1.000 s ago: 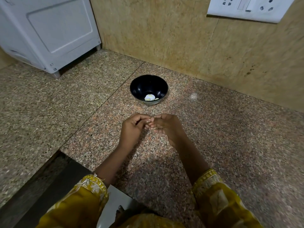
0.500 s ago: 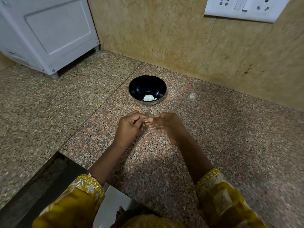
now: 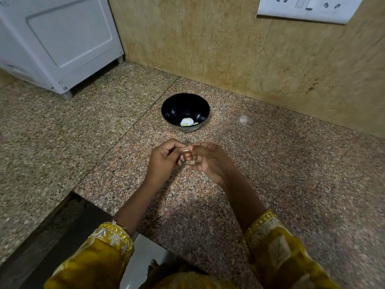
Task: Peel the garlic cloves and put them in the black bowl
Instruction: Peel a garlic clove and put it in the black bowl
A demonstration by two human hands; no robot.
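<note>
Over the speckled pink granite worktop [image 3: 270,163], the left hand [image 3: 164,161] and right hand [image 3: 210,161] meet, the curled fingers of both pinching a small, mostly hidden garlic clove [image 3: 192,162], while the glossy round black bowl [image 3: 185,105] stands at 12 o'clock from them, holding pale peeled cloves [image 3: 186,122].

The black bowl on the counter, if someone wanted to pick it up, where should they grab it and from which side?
Probably best by its rim, from above at either side: the black bowl stands upright and open, its walls flare outward, and the peeled garlic lies low in the bottom, clear of the rim.
</note>
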